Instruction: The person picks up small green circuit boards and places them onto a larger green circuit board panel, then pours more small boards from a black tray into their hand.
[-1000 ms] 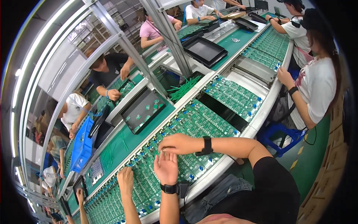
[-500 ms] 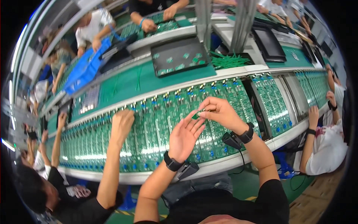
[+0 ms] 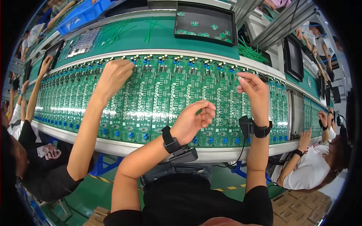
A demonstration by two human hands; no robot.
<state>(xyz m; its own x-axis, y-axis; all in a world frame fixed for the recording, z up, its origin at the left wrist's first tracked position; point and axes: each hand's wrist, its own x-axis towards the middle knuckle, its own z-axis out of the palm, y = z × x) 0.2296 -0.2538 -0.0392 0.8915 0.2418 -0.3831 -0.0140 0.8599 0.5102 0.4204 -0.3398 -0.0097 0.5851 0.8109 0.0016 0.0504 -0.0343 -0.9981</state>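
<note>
My left hand (image 3: 193, 122) hovers over the near half of a row of long green circuit boards (image 3: 162, 101). Its fingers are loosely curled and apart from the thumb, and I see nothing held. Farther right and higher up, my right hand (image 3: 254, 90) is above the boards near their far ends, which carry small blue, black and yellow parts. Thumb and index finger come together there in a pinch. Whatever sits between those fingertips is too small to make out. Both wrists wear black straps with small black boxes.
Close on my left, a co-worker's hand (image 3: 115, 75) works at the boards' far ends. Beyond the rail (image 3: 151, 51) lie a black tray (image 3: 205, 37) with small green boards, green strips (image 3: 252, 51) and a blue bin (image 3: 85, 16). Another person (image 3: 309, 171) sits at the right.
My hands have separated. The right moved up and right from the left palm, where it pinched a small green board; the left's fingers curled in. The view shifted, and the co-worker's hand stays at the boards.
</note>
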